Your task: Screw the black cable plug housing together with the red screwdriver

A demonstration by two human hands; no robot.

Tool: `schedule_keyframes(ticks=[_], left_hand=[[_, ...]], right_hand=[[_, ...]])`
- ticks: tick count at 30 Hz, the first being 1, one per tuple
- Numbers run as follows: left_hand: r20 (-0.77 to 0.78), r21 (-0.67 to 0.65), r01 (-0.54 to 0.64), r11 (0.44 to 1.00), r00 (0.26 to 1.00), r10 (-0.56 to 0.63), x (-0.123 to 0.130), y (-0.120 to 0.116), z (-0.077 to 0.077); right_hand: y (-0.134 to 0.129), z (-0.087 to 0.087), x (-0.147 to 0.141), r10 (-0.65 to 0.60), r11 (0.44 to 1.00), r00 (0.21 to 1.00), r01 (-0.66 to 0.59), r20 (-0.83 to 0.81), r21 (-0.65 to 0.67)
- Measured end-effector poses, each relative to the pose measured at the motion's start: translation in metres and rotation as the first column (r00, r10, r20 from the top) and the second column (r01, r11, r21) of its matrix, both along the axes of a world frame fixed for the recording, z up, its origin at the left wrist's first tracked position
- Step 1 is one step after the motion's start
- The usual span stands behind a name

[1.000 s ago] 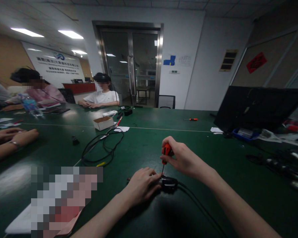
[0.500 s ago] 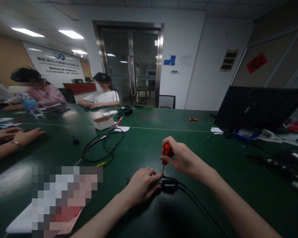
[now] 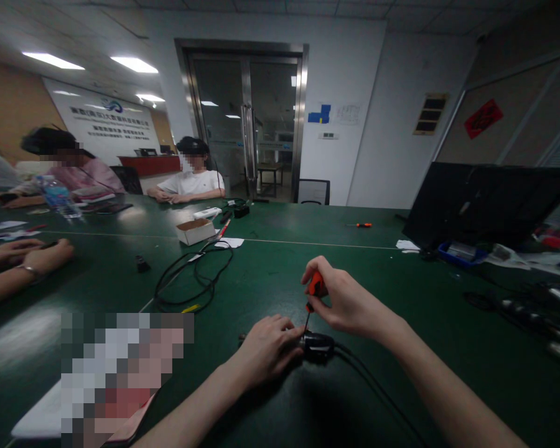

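My right hand (image 3: 336,294) is closed round the red and black handle of a screwdriver (image 3: 315,285), held nearly upright. Its thin shaft points down to a black device (image 3: 318,346) lying on the green table (image 3: 261,280). From the device's right side a black cable (image 3: 366,376) runs toward the front edge. My left hand (image 3: 271,348) presses on the left part of the device, fingers wrapped over it near the screwdriver's tip. The exact spot under the tip is too small to make out.
Coiled black cable (image 3: 214,283), an open cardboard box (image 3: 195,231) and a small black part (image 3: 142,264) lie left. Another screwdriver (image 3: 363,225) is farther back. A monitor (image 3: 485,202) stands right. A person's hands (image 3: 51,255) rest at far left; other people sit beyond.
The fingers of my right hand have shifted a little around the screwdriver handle, which has turned slightly. My left hand and the device stay put. The other person's hand at far left has moved slightly left.
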State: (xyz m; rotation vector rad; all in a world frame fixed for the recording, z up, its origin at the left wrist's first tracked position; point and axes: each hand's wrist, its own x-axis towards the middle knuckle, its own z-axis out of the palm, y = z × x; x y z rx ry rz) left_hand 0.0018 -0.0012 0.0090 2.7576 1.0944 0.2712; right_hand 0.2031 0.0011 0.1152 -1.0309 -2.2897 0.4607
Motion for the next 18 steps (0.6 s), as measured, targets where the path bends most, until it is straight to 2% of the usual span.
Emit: schedule_keyframes(ticks=[3,6,8,10,15,18], left_hand=[[0.004,-0.004,0.001,1.0,1.0,-0.001,0.0005,-0.0002,0.0002],[0.007,0.008,0.001,1.0,1.0,-0.001,0.0,0.0004,-0.0018],[0.009,0.016,0.003,1.0,1.0,-0.003,-0.0006,0.001,-0.0035],[0.011,0.019,0.009,1.0,1.0,-0.009,-0.0013,0.0013,-0.0045],[0.0,0.014,0.012,1.0,1.0,-0.012,-0.0012,0.0007,-0.0021],[0.004,0.008,0.009,1.0,1.0,-0.009,-0.0004,0.0003,-0.0003]], right_hand=[[-0.0023,0.0018,-0.0012,-0.04,0.996,0.996,0.034,0.081,0.077],[-0.0015,0.0005,-0.0038,-0.208,0.959,0.95,0.152,0.234,0.239],[0.0001,-0.0015,-0.0048,-0.277,0.935,0.915,0.187,0.293,0.301],[0.0015,-0.0031,-0.0046,-0.268,0.94,0.918,0.183,0.292,0.287],[-0.0001,-0.0011,-0.001,-0.111,0.992,0.984,0.1,0.139,0.081],[-0.0031,0.0019,-0.0005,-0.048,0.999,0.994,0.046,0.097,0.023]])
